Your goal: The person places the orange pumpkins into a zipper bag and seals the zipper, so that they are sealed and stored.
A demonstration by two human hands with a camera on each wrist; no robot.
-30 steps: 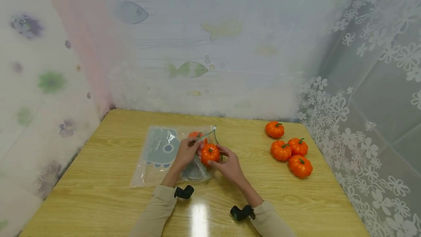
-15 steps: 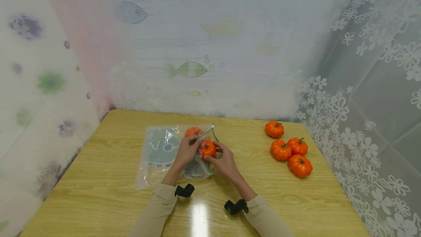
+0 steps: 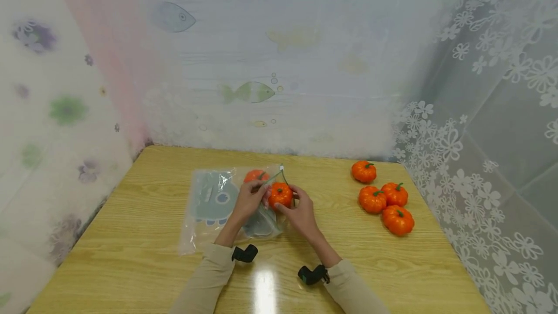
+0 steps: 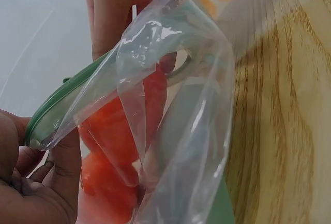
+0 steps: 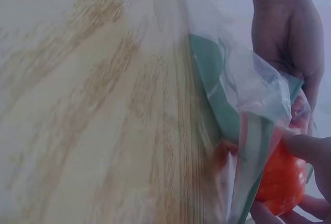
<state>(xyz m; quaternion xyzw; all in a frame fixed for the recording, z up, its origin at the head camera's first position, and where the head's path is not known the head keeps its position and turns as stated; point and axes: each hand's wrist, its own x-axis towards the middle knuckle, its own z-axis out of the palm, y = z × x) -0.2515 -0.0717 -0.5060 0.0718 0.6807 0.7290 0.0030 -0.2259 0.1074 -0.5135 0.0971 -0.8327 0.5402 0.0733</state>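
Note:
A clear zip bag [image 3: 211, 195] with a grey-green cartoon print lies on the table, its green-edged mouth spread toward the right. My left hand [image 3: 247, 203] pinches the rim of that mouth; the left wrist view shows the fingers [image 4: 57, 177] on the green strip. In my right hand [image 3: 302, 213] a small orange toy pumpkin [image 3: 280, 195] is gripped between thumb and fingers, right at the opening. The right wrist view has the pumpkin [image 5: 282, 180] partly behind the bag's edge. Another pumpkin [image 3: 256, 176] shows through the plastic, inside the bag near its far side.
Several more orange pumpkins sit in a loose group at the table's right, with one pumpkin [image 3: 364, 172] farthest back. The wooden table [image 3: 131, 217] meets a patterned curtain [image 3: 305, 110] behind. Black wrist cameras [image 3: 311, 275] project from both sleeves.
The right hand and its pumpkin have shifted slightly left and away from me, closer in at the bag mouth. The bag has slid a little left; the left hand has barely moved.

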